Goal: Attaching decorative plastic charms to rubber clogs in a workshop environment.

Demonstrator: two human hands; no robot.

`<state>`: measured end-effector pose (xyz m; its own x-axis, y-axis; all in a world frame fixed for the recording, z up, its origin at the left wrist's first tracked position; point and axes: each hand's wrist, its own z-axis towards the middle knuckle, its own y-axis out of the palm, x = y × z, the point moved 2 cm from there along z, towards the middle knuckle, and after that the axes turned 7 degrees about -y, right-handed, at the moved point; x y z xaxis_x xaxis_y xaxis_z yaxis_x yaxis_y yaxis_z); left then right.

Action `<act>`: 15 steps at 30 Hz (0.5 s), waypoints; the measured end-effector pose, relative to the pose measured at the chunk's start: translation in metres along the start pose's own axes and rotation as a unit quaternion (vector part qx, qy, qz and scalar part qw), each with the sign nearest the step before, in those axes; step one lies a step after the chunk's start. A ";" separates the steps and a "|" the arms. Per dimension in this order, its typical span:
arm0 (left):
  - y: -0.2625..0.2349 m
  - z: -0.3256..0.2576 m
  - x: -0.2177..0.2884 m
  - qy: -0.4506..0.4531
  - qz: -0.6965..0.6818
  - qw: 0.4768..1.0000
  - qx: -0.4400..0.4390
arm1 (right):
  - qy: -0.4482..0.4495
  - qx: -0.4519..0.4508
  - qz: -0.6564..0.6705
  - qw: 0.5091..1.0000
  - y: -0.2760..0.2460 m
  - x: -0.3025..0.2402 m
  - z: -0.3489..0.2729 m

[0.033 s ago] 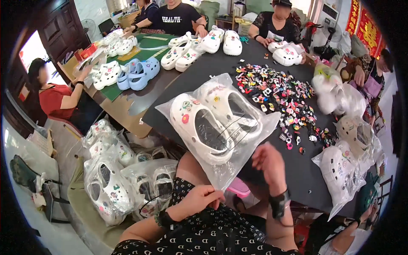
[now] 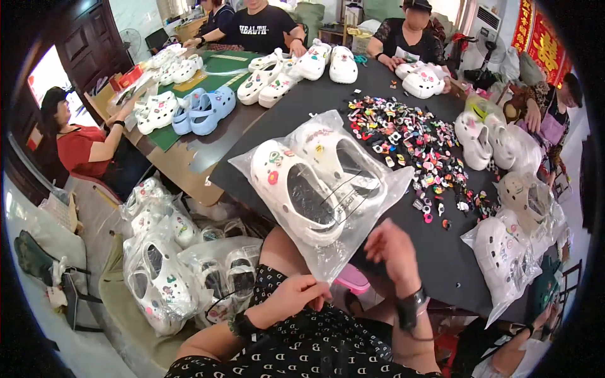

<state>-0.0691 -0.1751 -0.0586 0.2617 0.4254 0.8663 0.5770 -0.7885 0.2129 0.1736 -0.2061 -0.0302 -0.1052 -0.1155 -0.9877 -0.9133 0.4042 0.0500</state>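
A clear plastic bag (image 2: 328, 264) lies in front of me, partly over the table's near edge. Inside is a pair of white clogs (image 2: 291, 214) decorated with small charms, toes pointing away from me. My left hand (image 2: 295, 298) pinches the bag's near corner between thumb and fingers. To the right of the bag, my right hand (image 2: 395, 252) hovers with loosely bent fingers and nothing visible in them. Beyond the bag to the right spreads a heap of colourful shoe charms (image 2: 403, 135).
Bagged white clogs (image 2: 504, 255) lie at the table's right edge, and more bagged clogs (image 2: 167, 283) are piled at my lower left. Blue clogs (image 2: 211, 112) and several white pairs stand across the dark table (image 2: 441, 271). Other people work around it.
My right hand has shifted slightly left and downward. At the far right, the bagged clogs beside another person have turned, so their openings show. My left hand stays at the bag's corner.
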 end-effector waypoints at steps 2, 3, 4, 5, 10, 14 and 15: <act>0.002 0.001 -0.003 0.023 -0.036 0.999 0.011 | -0.017 -0.141 -0.011 0.990 0.012 0.014 -0.026; 0.003 0.002 -0.005 0.023 -0.035 0.999 0.007 | 0.049 -0.188 -0.014 0.981 0.019 0.023 -0.034; 0.003 0.002 -0.009 0.013 -0.071 0.997 0.002 | 0.083 -0.199 -0.007 0.976 0.036 0.022 -0.045; 0.003 0.003 -0.012 0.002 -0.106 0.994 -0.005 | 0.065 -0.230 0.040 0.970 0.045 0.031 -0.054; -0.006 0.000 -0.016 0.010 -0.112 0.994 0.013 | 0.067 -0.280 0.040 0.957 0.068 0.037 -0.053; -0.008 -0.002 -0.014 -0.009 -0.086 0.996 0.019 | 0.072 -0.308 0.087 0.945 0.070 0.032 -0.050; -0.008 -0.003 -0.011 -0.009 -0.085 0.996 0.016 | 0.071 -0.309 0.088 0.944 0.067 0.039 -0.048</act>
<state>-0.0790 -0.1754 -0.0688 0.1711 0.5595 0.8109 0.6384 -0.6899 0.3413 0.0895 -0.2275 -0.0578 -0.2877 -0.2347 -0.9285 -0.9274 -0.1739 0.3313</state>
